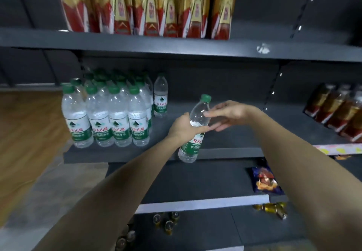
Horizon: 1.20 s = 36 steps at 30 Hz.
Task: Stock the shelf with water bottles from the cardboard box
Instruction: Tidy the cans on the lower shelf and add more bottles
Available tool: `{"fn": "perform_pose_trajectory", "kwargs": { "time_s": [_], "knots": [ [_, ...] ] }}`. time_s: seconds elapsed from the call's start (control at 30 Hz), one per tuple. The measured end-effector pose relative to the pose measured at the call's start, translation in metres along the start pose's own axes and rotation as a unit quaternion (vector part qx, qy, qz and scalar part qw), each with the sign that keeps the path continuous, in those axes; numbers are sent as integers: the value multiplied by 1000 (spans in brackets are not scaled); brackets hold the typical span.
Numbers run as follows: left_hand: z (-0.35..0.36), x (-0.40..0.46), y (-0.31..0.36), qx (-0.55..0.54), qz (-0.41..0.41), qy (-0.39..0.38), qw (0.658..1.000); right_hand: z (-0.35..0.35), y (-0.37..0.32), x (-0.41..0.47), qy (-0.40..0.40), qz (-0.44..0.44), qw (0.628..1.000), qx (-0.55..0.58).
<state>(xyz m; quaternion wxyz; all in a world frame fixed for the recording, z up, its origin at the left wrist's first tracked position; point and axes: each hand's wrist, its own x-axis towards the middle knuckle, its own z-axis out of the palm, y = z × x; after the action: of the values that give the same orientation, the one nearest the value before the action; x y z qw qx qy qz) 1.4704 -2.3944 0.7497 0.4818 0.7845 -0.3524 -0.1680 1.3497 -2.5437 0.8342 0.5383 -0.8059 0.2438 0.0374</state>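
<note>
A clear water bottle [195, 131] with a green cap and green label tilts over the front edge of the dark middle shelf [225, 133]. My left hand [184, 127] grips its middle. My right hand [227, 115] reaches in from the right, fingertips touching the bottle's upper part, fingers spread. Several identical water bottles [105, 117] stand in rows on the shelf's left part, and one more bottle [161, 95] stands alone behind them. The cardboard box is out of sight.
Red-and-gold drink bottles [148, 5] fill the shelf above, and more [337, 111] stand at the right of the middle shelf. A snack bag [265, 180] lies on the lower shelf. Small cans [166, 221] stand on the bottom shelf. Wooden floor lies at the left.
</note>
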Motion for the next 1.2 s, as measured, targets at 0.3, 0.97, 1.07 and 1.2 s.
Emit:
{"fn": "perform_pose_trajectory", "kwargs": {
  "time_s": [0.3, 0.97, 1.07, 1.2],
  "knots": [
    [-40, 36, 11, 3, -23, 161, 987, -2, 25, 77, 10, -9, 996, -88],
    [-39, 62, 8, 65, -72, 222, 970, 9, 31, 151, -44, -71, 987, -139],
    [-48, 63, 7, 42, -95, 206, 973, 10, 39, 157, -59, -65, 986, -145],
    [-62, 60, 16, 24, -93, 165, 982, 18, 41, 159, -79, -73, 983, -151]
  ]
}}
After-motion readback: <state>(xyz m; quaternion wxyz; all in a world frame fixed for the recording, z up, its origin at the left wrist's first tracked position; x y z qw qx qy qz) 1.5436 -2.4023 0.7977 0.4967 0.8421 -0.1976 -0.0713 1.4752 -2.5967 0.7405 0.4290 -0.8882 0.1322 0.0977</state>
